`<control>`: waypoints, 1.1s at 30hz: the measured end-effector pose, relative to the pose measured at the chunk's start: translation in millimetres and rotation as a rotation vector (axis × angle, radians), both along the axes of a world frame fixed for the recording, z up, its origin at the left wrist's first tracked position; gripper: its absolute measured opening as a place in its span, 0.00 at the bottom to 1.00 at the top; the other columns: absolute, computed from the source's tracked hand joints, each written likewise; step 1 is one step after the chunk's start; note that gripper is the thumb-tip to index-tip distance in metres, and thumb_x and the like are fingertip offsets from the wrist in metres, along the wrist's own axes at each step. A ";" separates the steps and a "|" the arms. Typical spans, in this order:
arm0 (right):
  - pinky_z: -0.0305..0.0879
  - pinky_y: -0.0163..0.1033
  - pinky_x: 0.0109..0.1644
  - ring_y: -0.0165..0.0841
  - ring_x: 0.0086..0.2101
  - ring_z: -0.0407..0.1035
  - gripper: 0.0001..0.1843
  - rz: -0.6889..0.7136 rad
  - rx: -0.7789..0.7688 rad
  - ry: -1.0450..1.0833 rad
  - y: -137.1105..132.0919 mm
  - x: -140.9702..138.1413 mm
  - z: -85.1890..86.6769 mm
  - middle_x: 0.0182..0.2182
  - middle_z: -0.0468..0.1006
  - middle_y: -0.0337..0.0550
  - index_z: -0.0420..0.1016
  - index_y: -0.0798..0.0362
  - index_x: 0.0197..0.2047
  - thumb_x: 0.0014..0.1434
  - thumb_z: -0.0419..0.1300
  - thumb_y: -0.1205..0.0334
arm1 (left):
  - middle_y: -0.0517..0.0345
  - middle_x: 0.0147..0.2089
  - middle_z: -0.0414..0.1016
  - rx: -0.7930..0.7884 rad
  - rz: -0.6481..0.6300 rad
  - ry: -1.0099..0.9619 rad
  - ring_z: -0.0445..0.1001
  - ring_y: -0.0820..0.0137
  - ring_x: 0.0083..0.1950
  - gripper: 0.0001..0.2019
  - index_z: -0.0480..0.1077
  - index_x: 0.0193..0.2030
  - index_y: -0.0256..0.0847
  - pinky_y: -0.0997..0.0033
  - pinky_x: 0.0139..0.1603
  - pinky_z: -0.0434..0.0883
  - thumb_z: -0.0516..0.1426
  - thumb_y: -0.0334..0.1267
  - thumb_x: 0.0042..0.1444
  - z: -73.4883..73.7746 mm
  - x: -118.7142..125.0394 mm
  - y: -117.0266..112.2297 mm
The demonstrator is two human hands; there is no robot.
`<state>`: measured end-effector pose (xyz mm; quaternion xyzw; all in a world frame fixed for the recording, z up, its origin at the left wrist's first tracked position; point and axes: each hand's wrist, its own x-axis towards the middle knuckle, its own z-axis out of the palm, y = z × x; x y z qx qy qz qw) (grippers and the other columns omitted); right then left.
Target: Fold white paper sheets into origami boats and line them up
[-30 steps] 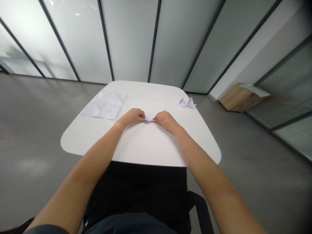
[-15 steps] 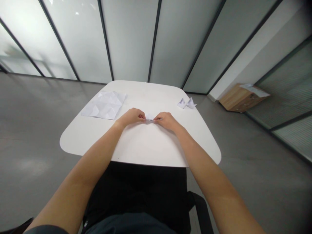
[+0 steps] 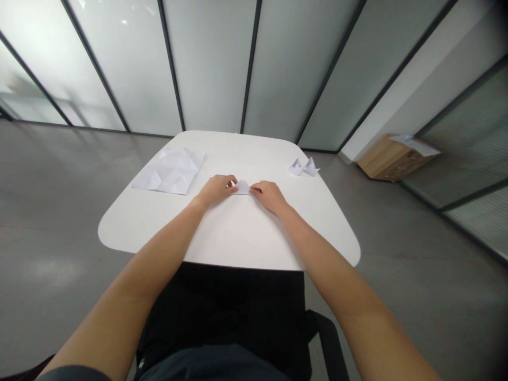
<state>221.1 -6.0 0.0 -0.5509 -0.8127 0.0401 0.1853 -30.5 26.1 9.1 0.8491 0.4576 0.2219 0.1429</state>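
Note:
A small piece of folded white paper (image 3: 243, 187) sits on the table between my hands, showing a triangular peak. My left hand (image 3: 216, 191) pinches its left end, and my right hand (image 3: 270, 196) grips its right end. My fingers hide both ends of the paper. Up and to the left of my left hand lies a creased white paper sheet (image 3: 169, 172), out of reach of my fingers. Beyond my right hand stand two small folded paper shapes (image 3: 304, 168), apart from that hand.
All of this is on a rounded white table (image 3: 246, 233) over a grey floor. Frosted glass panels (image 3: 212, 63) stand behind it. A cardboard box (image 3: 391, 164) with white paper on top sits on the floor at the right. A black chair armrest (image 3: 327, 344) shows at lower right.
The triangular peak of the folded paper now shows more clearly between my hands. Both hands have shifted only slightly, and the other paper items have stayed in place.

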 end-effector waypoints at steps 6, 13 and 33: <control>0.68 0.40 0.55 0.39 0.47 0.78 0.13 -0.032 0.005 -0.005 -2.4 -2.6 0.8 0.47 0.86 0.48 0.88 0.49 0.52 0.74 0.61 0.59 | 0.54 0.49 0.86 0.031 0.004 0.006 0.82 0.62 0.45 0.16 0.81 0.56 0.45 0.65 0.53 0.75 0.62 0.46 0.65 -6.2 3.8 3.9; 0.69 0.40 0.55 0.36 0.45 0.78 0.17 -0.013 -0.021 0.064 -1.5 -3.6 -2.4 0.48 0.83 0.46 0.83 0.45 0.61 0.74 0.60 0.61 | 0.55 0.53 0.84 0.039 -0.032 0.048 0.81 0.62 0.49 0.16 0.82 0.59 0.50 0.65 0.56 0.74 0.60 0.42 0.67 -5.7 7.3 4.7; 0.66 0.50 0.58 0.48 0.53 0.75 0.20 -0.096 0.013 -0.125 -12.5 -29.6 7.6 0.53 0.80 0.55 0.80 0.45 0.64 0.76 0.55 0.53 | 0.53 0.56 0.81 0.069 0.049 0.116 0.80 0.57 0.54 0.20 0.84 0.57 0.52 0.64 0.55 0.74 0.59 0.54 0.67 2.2 16.7 -10.7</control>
